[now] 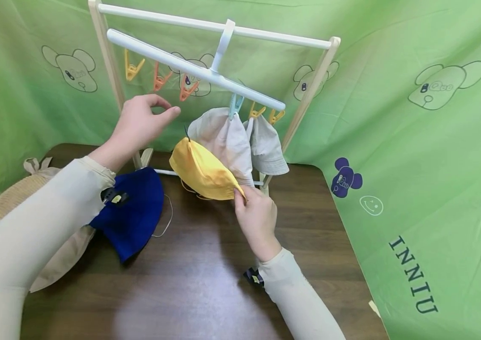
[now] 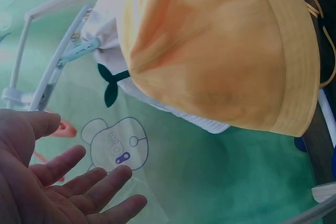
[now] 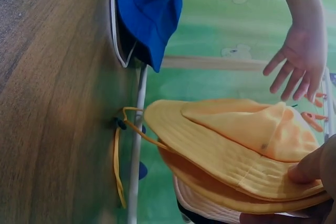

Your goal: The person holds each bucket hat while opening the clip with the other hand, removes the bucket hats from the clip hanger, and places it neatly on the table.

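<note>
My right hand (image 1: 257, 219) pinches the brim of a yellow bucket hat (image 1: 204, 170), thumb on one face of the brim. The hat is folded, its dark green sprout (image 2: 110, 85) sticking out from the crown and a yellow cord (image 3: 118, 166) dangling below. Up and to the left, my left hand (image 1: 142, 120) holds nothing; its fingers are spread in the left wrist view. Closest to it are two orange clips (image 1: 187, 89) on a white hanger (image 1: 198, 73). Behind the yellow hat hangs a pale hat (image 1: 219, 127) from a blue clip (image 1: 235, 105).
A grey hat (image 1: 268, 146) hangs from a yellow clip (image 1: 257, 110). The hanger hooks over a rack with wooden posts (image 1: 319, 80). A blue hat (image 1: 138, 212) and a straw-coloured hat (image 1: 15, 196) lie at left on the brown table (image 1: 206, 283). Green cloth (image 1: 393, 141) surrounds everything.
</note>
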Demonstrator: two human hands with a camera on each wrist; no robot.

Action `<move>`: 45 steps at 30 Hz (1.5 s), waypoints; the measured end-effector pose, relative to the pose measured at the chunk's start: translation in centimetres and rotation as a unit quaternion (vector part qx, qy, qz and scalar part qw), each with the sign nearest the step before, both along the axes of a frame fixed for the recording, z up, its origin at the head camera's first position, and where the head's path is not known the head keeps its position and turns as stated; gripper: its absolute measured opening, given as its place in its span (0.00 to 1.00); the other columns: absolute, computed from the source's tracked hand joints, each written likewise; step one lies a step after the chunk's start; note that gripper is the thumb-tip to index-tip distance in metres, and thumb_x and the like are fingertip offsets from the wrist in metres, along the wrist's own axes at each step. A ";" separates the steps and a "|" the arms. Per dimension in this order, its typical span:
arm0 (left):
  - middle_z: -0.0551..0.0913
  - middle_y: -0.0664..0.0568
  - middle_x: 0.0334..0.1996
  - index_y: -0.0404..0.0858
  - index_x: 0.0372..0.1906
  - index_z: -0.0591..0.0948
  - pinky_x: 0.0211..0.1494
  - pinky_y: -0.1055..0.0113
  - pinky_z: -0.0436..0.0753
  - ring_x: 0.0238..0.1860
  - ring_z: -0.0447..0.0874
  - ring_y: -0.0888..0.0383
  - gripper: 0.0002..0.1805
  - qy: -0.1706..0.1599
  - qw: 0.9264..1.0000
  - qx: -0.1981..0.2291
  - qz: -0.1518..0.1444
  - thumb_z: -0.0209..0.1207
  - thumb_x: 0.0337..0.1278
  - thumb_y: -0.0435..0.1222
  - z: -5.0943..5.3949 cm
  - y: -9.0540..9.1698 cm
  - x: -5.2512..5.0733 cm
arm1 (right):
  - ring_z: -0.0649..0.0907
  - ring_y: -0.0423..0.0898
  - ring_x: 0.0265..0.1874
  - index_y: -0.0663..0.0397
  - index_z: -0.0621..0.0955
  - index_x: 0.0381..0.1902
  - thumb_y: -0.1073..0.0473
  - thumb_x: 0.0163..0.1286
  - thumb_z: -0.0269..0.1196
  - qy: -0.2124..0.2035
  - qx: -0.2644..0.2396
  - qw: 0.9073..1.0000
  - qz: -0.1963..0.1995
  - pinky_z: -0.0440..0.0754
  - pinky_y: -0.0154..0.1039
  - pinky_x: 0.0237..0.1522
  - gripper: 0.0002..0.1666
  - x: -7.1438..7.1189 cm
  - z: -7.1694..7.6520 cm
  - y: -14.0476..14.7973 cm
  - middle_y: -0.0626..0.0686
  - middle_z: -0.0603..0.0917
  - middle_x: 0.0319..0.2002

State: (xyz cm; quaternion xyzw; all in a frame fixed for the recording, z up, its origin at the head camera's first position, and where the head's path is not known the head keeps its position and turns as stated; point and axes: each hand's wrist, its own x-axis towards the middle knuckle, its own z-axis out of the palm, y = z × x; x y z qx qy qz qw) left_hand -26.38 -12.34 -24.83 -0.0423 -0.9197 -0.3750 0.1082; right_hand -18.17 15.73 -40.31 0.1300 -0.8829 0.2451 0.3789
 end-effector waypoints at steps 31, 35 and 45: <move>0.84 0.54 0.61 0.42 0.51 0.87 0.45 0.81 0.78 0.46 0.82 0.76 0.21 0.072 0.994 0.078 -0.022 0.62 0.68 0.54 -4.1 -5.1 6.3 | 0.88 0.50 0.25 0.48 0.87 0.29 0.58 0.66 0.69 0.023 0.028 0.999 0.037 0.80 0.48 0.22 0.06 0.9 -1.3 -1.6 0.48 0.88 0.26; 0.84 0.52 0.61 0.40 0.47 0.88 0.48 0.83 0.78 0.46 0.82 0.78 0.14 0.122 0.987 0.097 -0.036 0.65 0.68 0.46 -4.9 -5.1 7.2 | 0.89 0.49 0.25 0.48 0.88 0.29 0.58 0.65 0.71 0.028 0.031 0.998 0.045 0.81 0.47 0.21 0.04 1.0 -1.6 -1.7 0.48 0.89 0.27; 0.85 0.51 0.59 0.40 0.49 0.88 0.51 0.82 0.78 0.52 0.81 0.77 0.10 0.167 0.979 0.106 -0.050 0.67 0.66 0.38 -6.2 -5.2 8.8 | 0.88 0.47 0.24 0.47 0.89 0.31 0.57 0.66 0.70 0.034 0.039 0.997 0.054 0.81 0.45 0.21 0.04 1.3 -1.8 -2.2 0.47 0.89 0.28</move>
